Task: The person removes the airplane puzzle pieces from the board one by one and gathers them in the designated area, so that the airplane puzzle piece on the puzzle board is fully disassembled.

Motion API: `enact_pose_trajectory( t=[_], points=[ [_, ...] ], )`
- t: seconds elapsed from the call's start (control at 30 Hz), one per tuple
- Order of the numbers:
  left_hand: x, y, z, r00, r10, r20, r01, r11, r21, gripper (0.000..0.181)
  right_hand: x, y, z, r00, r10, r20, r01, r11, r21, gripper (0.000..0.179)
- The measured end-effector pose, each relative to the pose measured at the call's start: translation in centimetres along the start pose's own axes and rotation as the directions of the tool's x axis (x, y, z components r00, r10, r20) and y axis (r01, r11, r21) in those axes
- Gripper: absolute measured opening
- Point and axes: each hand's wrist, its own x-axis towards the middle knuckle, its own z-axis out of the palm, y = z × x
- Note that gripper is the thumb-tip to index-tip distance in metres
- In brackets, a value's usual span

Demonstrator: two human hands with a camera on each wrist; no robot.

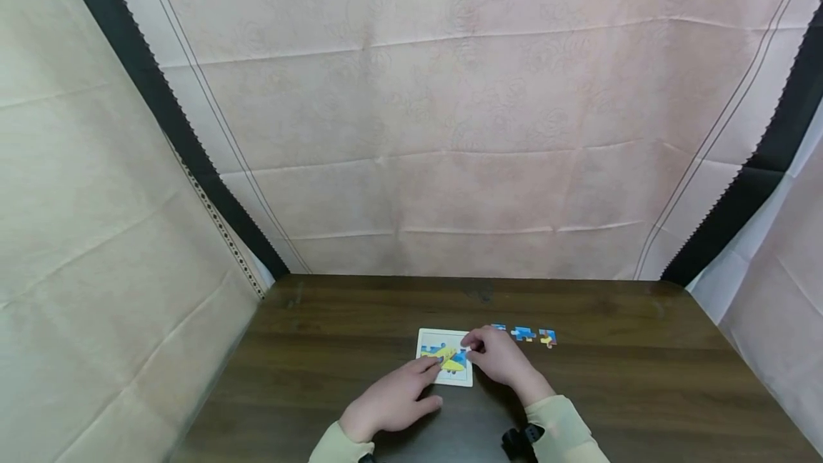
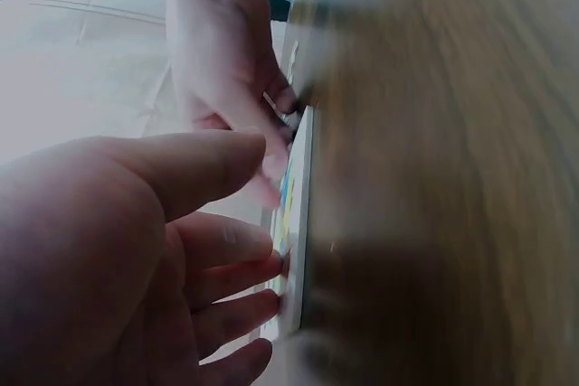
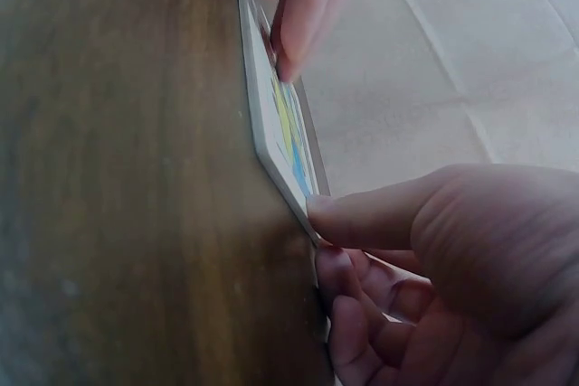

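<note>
A small jigsaw puzzle board [image 1: 426, 336] with a white frame lies flat on the table, its picture a yellow plane on blue. My left hand [image 1: 398, 395] reaches in from the left, fingers straight, fingertips resting on the puzzle picture [image 3: 288, 124]. In the left wrist view its thumb stands apart from the other fingers. My right hand [image 1: 501, 358] is at the board's right edge. The right wrist view has its thumb [image 3: 348, 216] on the frame near the corner and the other fingers curled just outside that edge, so the edge sits between them.
Three loose puzzle pieces lie in a row beyond the right hand: one partly hidden piece [image 1: 499, 326], a blue piece [image 1: 524, 334] and a blue and yellow piece [image 1: 547, 337]. The brown wooden table [image 1: 321, 356] ends at pale cloth walls [image 1: 463, 127] behind and at the sides.
</note>
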Motion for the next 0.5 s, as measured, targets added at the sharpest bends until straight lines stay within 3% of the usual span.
enact_pose_trajectory(
  t=[0.13, 0.33, 0.5],
  points=[
    [-0.6, -0.3, -0.2, 0.999, -0.035, -0.007, 0.035, 0.999, -0.012, 0.061, -0.1, 0.0, 0.0, 1.000, 0.004, 0.000, -0.004, 1.000, -0.008, 0.014],
    [-0.8, 0.1, 0.2, 1.000, -0.010, -0.028, 0.013, 0.995, 0.098, 0.061, -0.1, -0.5, -0.1, 1.000, 0.016, 0.000, -0.016, 0.999, -0.027, 0.014],
    [-0.8, 0.7, 0.4, 0.999, -0.029, -0.015, 0.031, 0.989, 0.145, 0.064, 0.1, -1.5, -0.2, 0.999, 0.021, -0.037, -0.024, 0.998, -0.066, 0.013]
  ],
)
